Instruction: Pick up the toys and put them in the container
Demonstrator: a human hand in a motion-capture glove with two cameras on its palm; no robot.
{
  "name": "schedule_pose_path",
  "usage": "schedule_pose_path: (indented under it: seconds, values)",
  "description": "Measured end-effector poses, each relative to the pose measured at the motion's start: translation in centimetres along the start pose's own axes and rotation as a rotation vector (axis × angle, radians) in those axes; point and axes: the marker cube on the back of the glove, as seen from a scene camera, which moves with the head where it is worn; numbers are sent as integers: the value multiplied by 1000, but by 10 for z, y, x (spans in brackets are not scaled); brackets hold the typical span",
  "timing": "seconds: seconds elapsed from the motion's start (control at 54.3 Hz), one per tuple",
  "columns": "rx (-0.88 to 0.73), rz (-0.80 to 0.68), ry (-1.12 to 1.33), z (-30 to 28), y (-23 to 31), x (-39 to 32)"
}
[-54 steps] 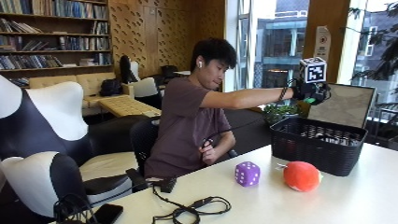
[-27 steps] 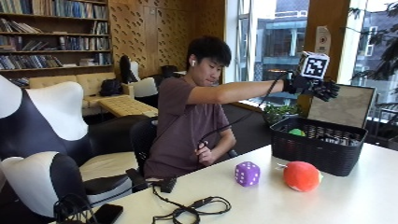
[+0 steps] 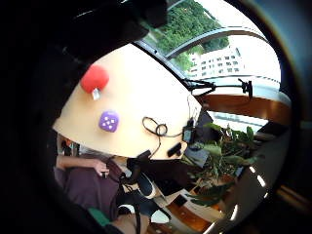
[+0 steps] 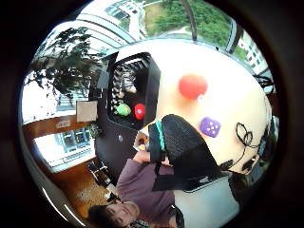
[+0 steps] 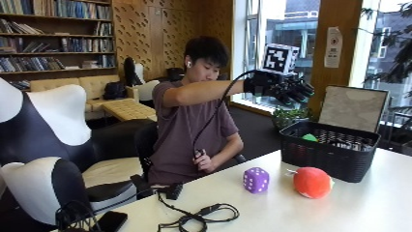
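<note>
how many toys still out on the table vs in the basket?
2 on the table: purple dice and red ball, side by side near the black basket. 2 visible inside it: green toy, red toy. More may be hidden.

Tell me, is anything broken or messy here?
Nothing looks broken or spilled. The purple die and red ball sit on the table, still outside the black basket. The gloved right hand hangs open above it.

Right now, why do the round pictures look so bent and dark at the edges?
Both palm views curve the table and ring it in black; the thumb side still shows the basket. The outside view keeps lines straight, windows glaring behind the gloved hand.
</note>
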Motion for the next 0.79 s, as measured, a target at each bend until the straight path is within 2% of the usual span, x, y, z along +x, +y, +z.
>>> schedule_pose_path:
  seconds: [0.074, 0.258, 0.571, 0.626, 0.699, 0.791]
  values:
    - [-3, 117, -9, 14, 6, 29]
    - [-16, 164, -38, 86, 7, 59]
    - [-163, 26, -70, 288, 16, 4]
    - [-114, 10, -66, 308, 19, -5]
    - [80, -4, -59, 311, 19, -5]
    - [142, -8, -11, 313, 17, -2]
